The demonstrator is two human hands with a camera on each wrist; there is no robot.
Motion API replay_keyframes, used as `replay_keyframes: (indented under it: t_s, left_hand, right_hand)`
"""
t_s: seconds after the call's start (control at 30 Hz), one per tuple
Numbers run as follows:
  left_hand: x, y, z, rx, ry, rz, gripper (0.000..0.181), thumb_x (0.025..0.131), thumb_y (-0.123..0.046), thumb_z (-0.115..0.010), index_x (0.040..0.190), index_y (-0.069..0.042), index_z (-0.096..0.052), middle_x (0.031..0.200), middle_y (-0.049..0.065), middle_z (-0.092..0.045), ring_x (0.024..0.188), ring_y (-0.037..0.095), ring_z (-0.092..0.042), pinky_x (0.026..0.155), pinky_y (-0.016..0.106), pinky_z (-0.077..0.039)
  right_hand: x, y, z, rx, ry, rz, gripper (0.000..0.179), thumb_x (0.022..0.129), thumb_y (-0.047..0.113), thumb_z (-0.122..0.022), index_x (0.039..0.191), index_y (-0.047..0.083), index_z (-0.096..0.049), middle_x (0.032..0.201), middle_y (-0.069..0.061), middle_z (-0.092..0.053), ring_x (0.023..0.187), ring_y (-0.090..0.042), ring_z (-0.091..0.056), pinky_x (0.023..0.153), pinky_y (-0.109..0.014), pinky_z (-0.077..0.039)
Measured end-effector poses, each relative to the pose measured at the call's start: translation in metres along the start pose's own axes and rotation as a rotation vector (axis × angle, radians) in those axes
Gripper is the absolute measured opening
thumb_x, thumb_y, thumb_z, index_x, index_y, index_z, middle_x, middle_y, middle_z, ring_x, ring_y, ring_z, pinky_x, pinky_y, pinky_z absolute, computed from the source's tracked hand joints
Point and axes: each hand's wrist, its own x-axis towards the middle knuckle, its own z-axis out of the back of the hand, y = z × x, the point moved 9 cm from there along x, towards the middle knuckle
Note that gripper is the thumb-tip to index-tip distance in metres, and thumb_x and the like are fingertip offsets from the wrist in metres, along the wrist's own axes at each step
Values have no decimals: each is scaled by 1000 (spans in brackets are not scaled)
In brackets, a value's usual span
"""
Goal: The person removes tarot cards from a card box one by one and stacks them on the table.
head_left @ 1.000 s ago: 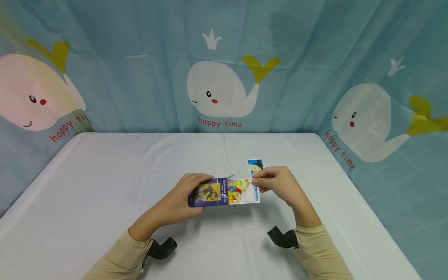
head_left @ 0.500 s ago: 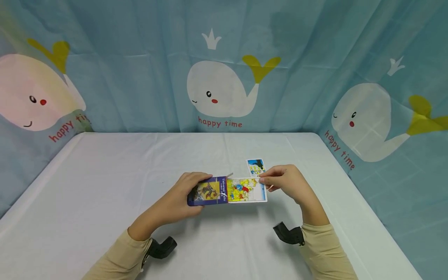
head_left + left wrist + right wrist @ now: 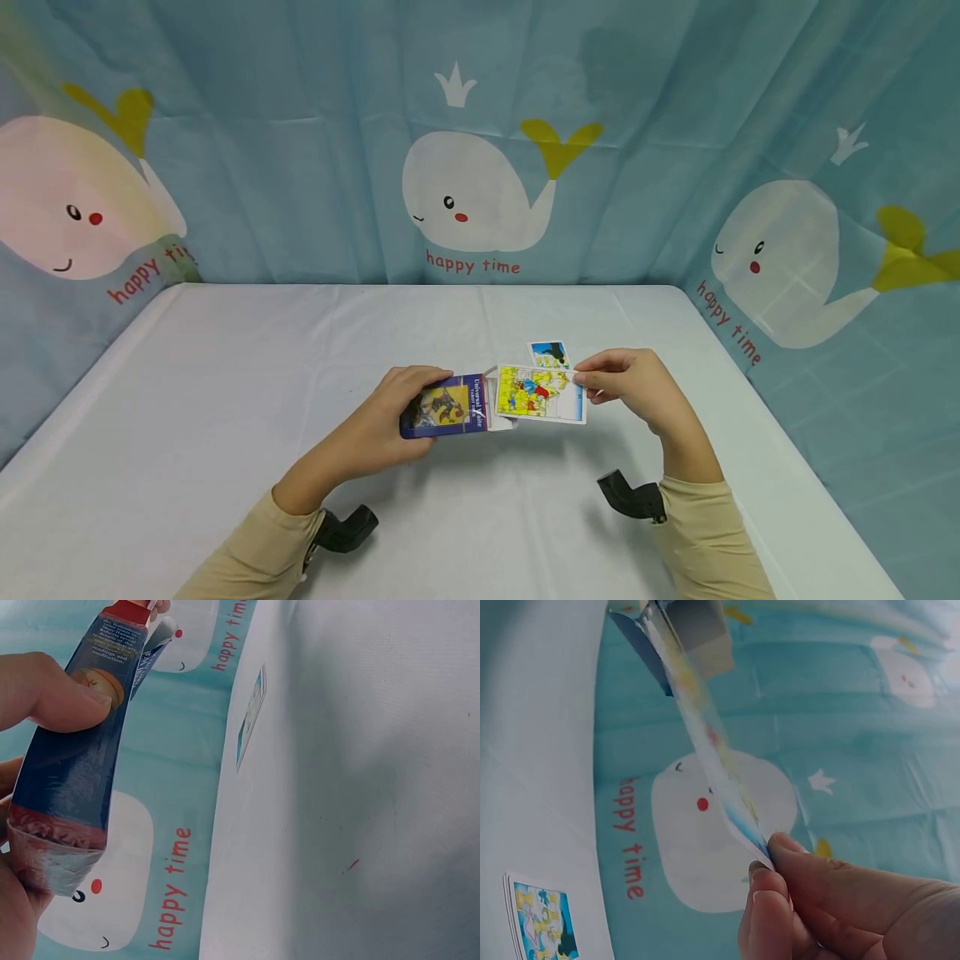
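My left hand (image 3: 386, 425) grips a blue tarot card box (image 3: 447, 407) above the table. In the left wrist view, the thumb presses on the printed narrow side of the box (image 3: 75, 761), whose bottom end looks wrapped in clear film. White flaps (image 3: 501, 419) stick out at the box's opened right end. Just right of that end, a colourful tarot card (image 3: 536, 393) is pinched between thumb and fingers of my right hand (image 3: 637, 387). The right wrist view shows this card (image 3: 716, 750) nearly edge-on, with the box mouth (image 3: 697, 634) behind it.
Beyond the held card, a small pile of cards (image 3: 549, 353) lies face up on the white tabletop (image 3: 300, 350); several edges show in the right wrist view. A blue whale-print curtain (image 3: 315, 167) hangs around the table. Black wrist mounts (image 3: 345, 530) project from both sleeves.
The right hand has drawn the card out rightward from the box, and the card now shows its full face, slightly tilted. The flaps have come into view. The left hand has barely moved.
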Motion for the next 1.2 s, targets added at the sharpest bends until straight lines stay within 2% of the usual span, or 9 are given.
replay_keyframes:
  t_s: [0.47, 0.73, 0.83, 0.97, 1.2]
  left_hand:
    - [0, 1, -2, -7, -10, -16, 77, 76, -6, -77, 146, -15, -47, 144, 3, -52, 126, 22, -44, 94, 44, -47]
    - [0, 1, -1, -20, 6, 7, 78, 76, -8, -78, 146, -16, -46, 145, 1, -50, 129, 20, -42, 97, 44, -47]
    - [0, 0, -1, -18, 1, -5, 77, 76, -8, -78, 146, -17, -47, 144, 1, -51, 128, 21, -43, 96, 43, -47]
    - [0, 1, -2, -15, -6, -22, 75, 77, -6, -77, 146, -17, -47, 143, 2, -52, 127, 22, -43, 95, 42, -47]
    - [0, 1, -3, -14, -3, -14, 76, 75, -7, -77, 145, -14, -48, 144, 2, -52, 127, 20, -44, 95, 40, -47]
  right_hand:
    - [4, -11, 11, 111, -73, -72, 36, 91, 19, -71, 114, -9, -68, 93, -7, -71, 72, -10, -64, 71, -24, -57]
    - [10, -24, 12, 161, -107, -120, 37, 93, 17, -68, 117, -10, -63, 98, -12, -70, 70, -6, -67, 73, -25, -58]
    - [14, -30, 10, 171, -105, -140, 35, 94, 16, -67, 117, -10, -61, 94, -11, -70, 69, -7, -67, 73, -26, -59]
    - [19, -38, 5, 215, -88, -167, 31, 94, 13, -65, 115, -9, -58, 84, -3, -68, 67, -6, -67, 72, -25, -58]
    - [28, -54, -6, 282, -80, -220, 32, 94, 11, -65, 117, -10, -56, 76, 0, -69, 66, -6, -69, 74, -26, -59]
